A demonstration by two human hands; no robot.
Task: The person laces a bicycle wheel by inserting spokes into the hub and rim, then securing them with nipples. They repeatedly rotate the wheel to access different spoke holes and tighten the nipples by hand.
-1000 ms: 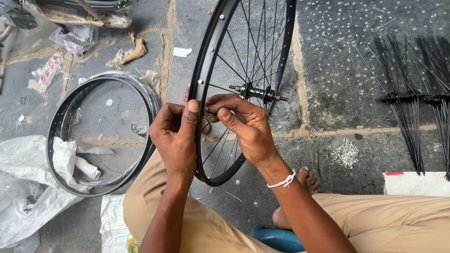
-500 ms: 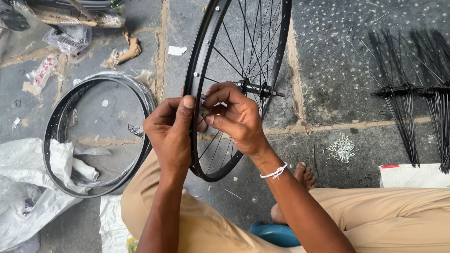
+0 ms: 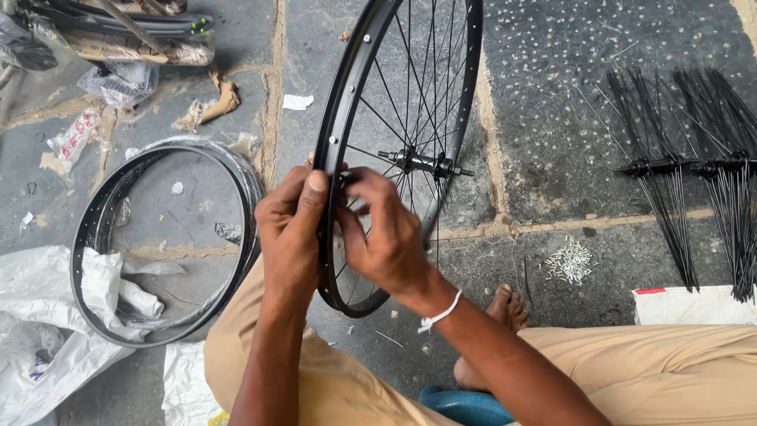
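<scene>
Your left hand (image 3: 290, 229) grips the near-left part of the black wheel rim (image 3: 337, 126), thumb pressed flat on its outer edge and fingers curled behind. Your right hand (image 3: 386, 237) is closed in a pinch inside the rim, fingertips (image 3: 359, 185) meeting just beside your left thumb among the spokes (image 3: 410, 102); whatever they pinch is too small to tell. The wheel stands upright on the stone floor (image 3: 552, 95) between your knees, its hub (image 3: 422, 163) just beyond your right hand. To the left, bare rims (image 3: 95, 229) lie flat, partly on white plastic wrapping (image 3: 39, 355). To the right, a small heap of silver nipples (image 3: 569, 262) sits near your foot (image 3: 505, 312), and farther right lie bundles of black spokes on hubs (image 3: 678, 170).
</scene>
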